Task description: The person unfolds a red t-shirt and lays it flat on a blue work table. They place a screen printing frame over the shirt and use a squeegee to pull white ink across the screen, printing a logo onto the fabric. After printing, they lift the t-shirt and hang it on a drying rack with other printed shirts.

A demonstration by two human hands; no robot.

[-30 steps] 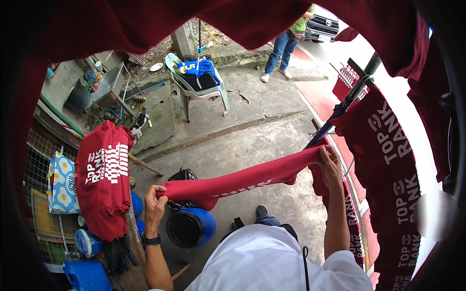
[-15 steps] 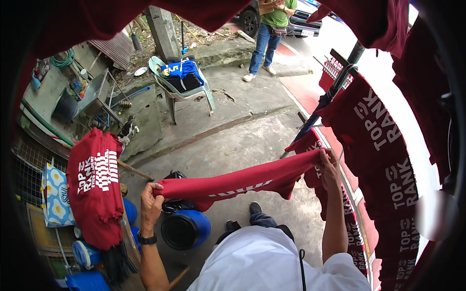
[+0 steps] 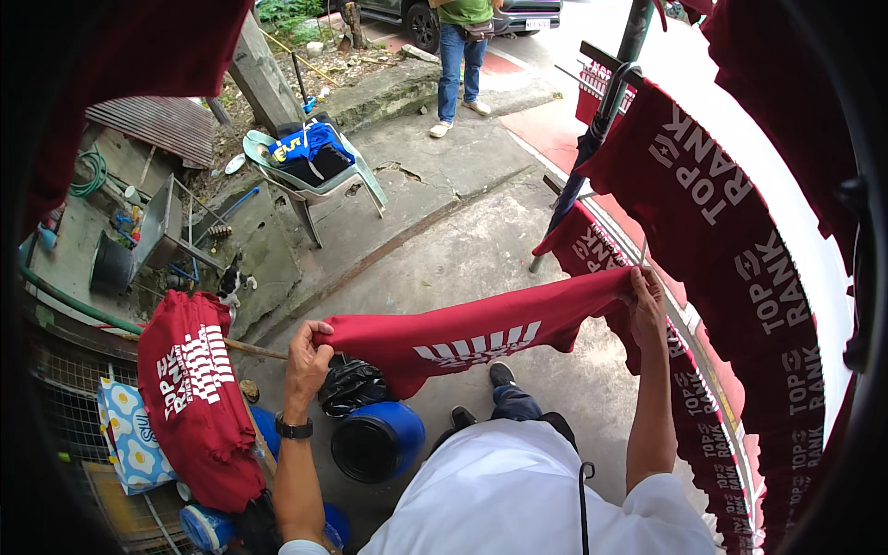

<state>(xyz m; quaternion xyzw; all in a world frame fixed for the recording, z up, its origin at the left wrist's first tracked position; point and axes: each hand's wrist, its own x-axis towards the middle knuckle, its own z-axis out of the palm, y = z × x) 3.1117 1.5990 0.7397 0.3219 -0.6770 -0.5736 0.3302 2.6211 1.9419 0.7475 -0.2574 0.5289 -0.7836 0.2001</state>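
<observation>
A dark red shirt (image 3: pixel 444 324) with white print is stretched sideways in front of me, its upper edge taut and its lower part hanging loose. At its left end, my left hand (image 3: pixel 307 365) pinches a corner between thumb and fingers; a black watch (image 3: pixel 295 429) is on that wrist. My right hand (image 3: pixel 649 301) is closed on the other end, beside a row of hanging red shirts (image 3: pixel 726 231) with white lettering. More red shirts (image 3: pixel 199 425) lie draped in a thick stack over a wooden pole at my left.
Blue drums (image 3: pixel 398 439) and a black plastic bag (image 3: pixel 356 387) stand below the shirt. A green plastic chair (image 3: pixel 365 176) holds folded clothes. Near a metal sink (image 3: pixel 157 227) is a black-and-white cat (image 3: pixel 231 277). A person (image 3: pixel 460 65) stands by a parked vehicle.
The held shirt has tipped toward me and hangs fuller, showing more of its white print. Both hands keep their grip. My view has shifted, moving the surroundings within it.
</observation>
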